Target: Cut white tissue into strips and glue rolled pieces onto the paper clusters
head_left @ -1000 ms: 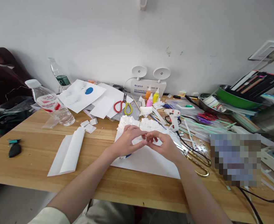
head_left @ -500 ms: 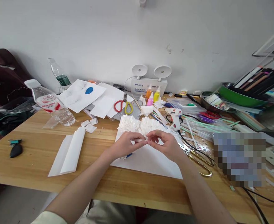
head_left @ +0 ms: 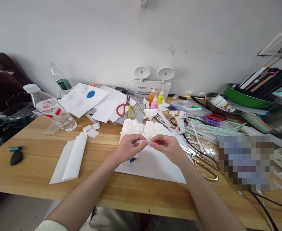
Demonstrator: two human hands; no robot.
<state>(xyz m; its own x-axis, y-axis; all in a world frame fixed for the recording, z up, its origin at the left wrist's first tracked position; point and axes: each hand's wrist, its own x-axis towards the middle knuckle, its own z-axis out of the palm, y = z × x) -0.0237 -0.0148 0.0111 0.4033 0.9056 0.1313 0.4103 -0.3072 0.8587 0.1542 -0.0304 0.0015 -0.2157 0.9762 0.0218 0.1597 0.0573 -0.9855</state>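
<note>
My left hand (head_left: pixel 130 148) and my right hand (head_left: pixel 167 147) meet at the fingertips above a white sheet of paper (head_left: pixel 159 168). Both pinch a small white piece of paper (head_left: pixel 147 141), mostly covered by the fingers. Just beyond them, clumps of crumpled white paper bits (head_left: pixel 153 129) are on the sheet. A little blue patch (head_left: pixel 132 159) shows below my left hand. Right of my right hand lie gold-handled scissors (head_left: pixel 207 171), partly hidden by it.
A folded white paper (head_left: pixel 70 158) and small paper pieces (head_left: pixel 92 132) lie left, near a water bottle (head_left: pixel 52 107). Red-and-yellow-handled scissors (head_left: pixel 126 109), paint bottles (head_left: pixel 153 101) and a glue gun (head_left: pixel 179 122) with a black cord stand behind. Plastic strips clutter the right.
Both hands have shifted slightly, and the fingertips have drawn closer together around the small white paper. The view has tilted a little; objects on the table stay put.
</note>
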